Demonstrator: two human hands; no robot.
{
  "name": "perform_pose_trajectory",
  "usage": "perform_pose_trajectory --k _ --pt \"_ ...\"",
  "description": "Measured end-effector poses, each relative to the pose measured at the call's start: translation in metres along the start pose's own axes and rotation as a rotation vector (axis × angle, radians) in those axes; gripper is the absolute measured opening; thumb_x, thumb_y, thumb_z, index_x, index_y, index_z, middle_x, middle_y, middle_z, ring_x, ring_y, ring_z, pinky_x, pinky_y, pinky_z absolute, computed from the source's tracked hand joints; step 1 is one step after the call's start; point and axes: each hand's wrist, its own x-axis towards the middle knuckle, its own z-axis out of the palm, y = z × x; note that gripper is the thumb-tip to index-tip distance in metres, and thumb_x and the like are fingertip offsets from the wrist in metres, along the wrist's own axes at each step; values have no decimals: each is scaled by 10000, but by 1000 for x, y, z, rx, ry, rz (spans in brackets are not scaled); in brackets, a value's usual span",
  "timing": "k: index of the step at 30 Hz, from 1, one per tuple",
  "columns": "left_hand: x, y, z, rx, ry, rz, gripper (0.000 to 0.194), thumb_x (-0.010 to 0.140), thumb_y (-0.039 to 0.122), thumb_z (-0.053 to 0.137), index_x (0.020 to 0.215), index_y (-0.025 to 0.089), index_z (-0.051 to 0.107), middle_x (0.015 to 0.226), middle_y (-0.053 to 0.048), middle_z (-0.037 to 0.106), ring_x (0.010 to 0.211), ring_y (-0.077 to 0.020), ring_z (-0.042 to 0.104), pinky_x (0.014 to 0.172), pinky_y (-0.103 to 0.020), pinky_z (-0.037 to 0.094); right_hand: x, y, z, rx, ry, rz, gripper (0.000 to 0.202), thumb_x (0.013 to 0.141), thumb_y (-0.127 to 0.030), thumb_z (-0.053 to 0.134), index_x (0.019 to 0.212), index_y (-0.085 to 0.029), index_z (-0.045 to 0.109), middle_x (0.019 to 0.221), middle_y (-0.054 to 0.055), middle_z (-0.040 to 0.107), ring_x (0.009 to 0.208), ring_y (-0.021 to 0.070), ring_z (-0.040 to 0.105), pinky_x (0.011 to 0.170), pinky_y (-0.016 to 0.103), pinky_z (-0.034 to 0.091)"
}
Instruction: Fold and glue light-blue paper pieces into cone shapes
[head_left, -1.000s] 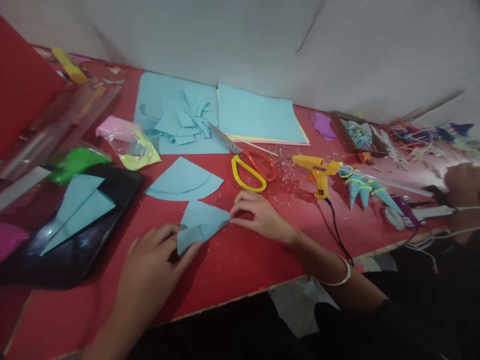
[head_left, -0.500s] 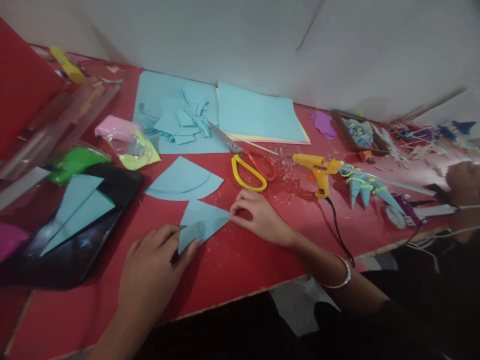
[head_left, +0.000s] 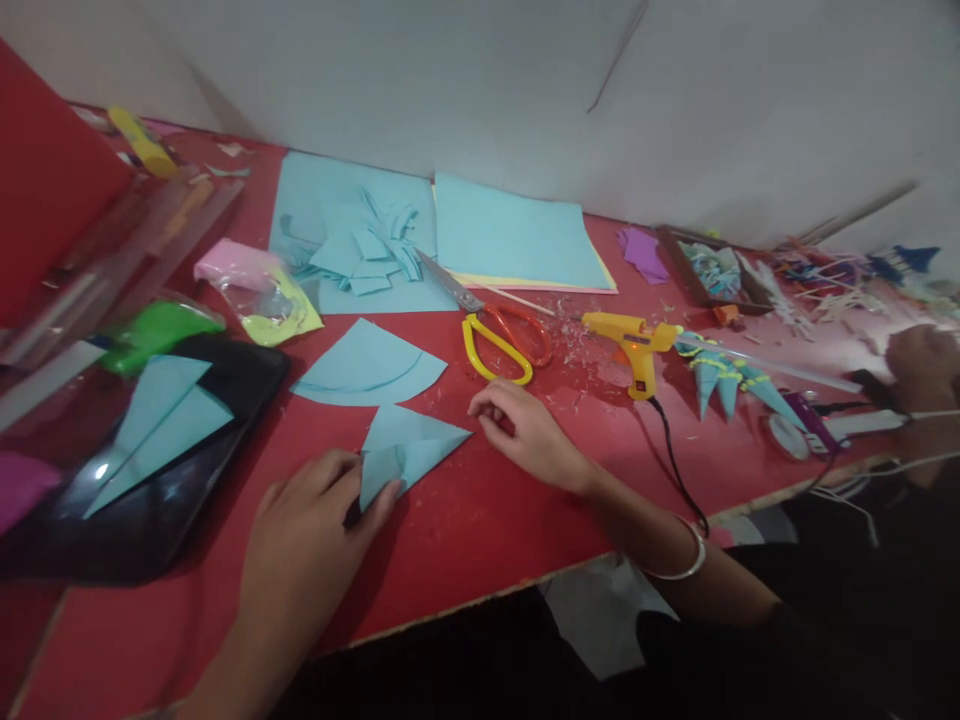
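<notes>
My left hand [head_left: 311, 525] is closed on the left end of a light-blue paper sector [head_left: 409, 445], with the thumb on the near side and the fingers behind. One flap of that sector is folded over, and its point faces right. Just past this point my right hand [head_left: 525, 430] hovers with loosely curled fingers, holding nothing and apart from the paper. Behind the folded piece lies a flat light-blue sector [head_left: 367, 362] with a curved pencil line. Scissors [head_left: 499, 335] with one yellow and one red handle rest open beyond my right hand.
A yellow glue gun [head_left: 634, 345] with a cord lies to the right, near small decorated blue cones [head_left: 720, 375]. Blue sheets [head_left: 521, 230] and offcuts [head_left: 367, 250] are at the back. A black tray [head_left: 202, 480] holds blue pieces at left. Another person's hand [head_left: 922, 365] is far right.
My right hand has let go of the paper's right point and moved slightly right and up. My left hand stays on the paper, and the folded flap shows more clearly.
</notes>
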Motion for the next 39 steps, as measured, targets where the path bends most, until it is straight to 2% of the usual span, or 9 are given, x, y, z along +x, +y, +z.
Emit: perform_pose_trajectory --k 3,7,11,17,24,31,36,39 --pt "1 1 -2 -8 -20 -17 399 874 394 376 656 176 628 680 -62 602 654 -213 573 587 -328 374 -2 -5 0 52 14 -14 107 836 -147 443 882 -177 535 846 36 537 764 129 516 671 255 428" --pt "2 3 -5 -80 -38 -36 341 850 401 432 727 193 673 711 -46 629 672 -205 588 599 -320 388 1 -13 3 -63 -143 -140 170 823 -310 584 935 -182 574 939 51 541 880 162 485 804 303 398" --pt "2 4 -6 -87 -51 -68 368 837 477 446 777 207 690 754 -37 649 664 -200 591 599 -323 390 5 -15 8 -167 -189 -114 191 838 -369 566 902 -190 586 915 36 529 855 158 455 778 291 364" --pt "0 4 -4 -8 -22 -35 478 876 484 350 696 192 684 680 -58 598 613 -204 560 570 -330 380 7 -15 13 -267 -190 -113 172 853 -358 549 820 -193 584 888 23 514 817 155 430 729 284 316" --pt "-3 2 -4 -18 -49 -87 370 846 419 398 709 196 660 788 -64 627 725 -224 591 626 -343 408 7 -16 14 -288 -201 -85 178 861 -354 538 802 -189 565 889 22 521 812 155 424 710 287 298" --pt "-13 -5 -5 -81 -19 -115 318 806 392 470 565 215 578 840 -59 607 747 -221 597 652 -362 421 7 -15 14 -268 -202 -74 185 851 -358 553 788 -184 551 889 16 520 812 148 422 720 285 299" --pt "-16 -6 -9 -112 -21 -122 297 822 365 449 599 232 592 823 -53 608 782 -230 608 668 -374 426 8 -15 13 -249 -181 -79 177 842 -341 568 773 -180 547 865 14 520 797 147 433 710 283 307" --pt "-14 -6 -11 -122 -45 -188 225 788 436 496 760 240 603 879 -62 639 828 -260 617 682 -390 438 8 -14 10 -190 -182 -105 173 816 -352 595 800 -182 567 868 16 526 811 150 451 738 287 329"
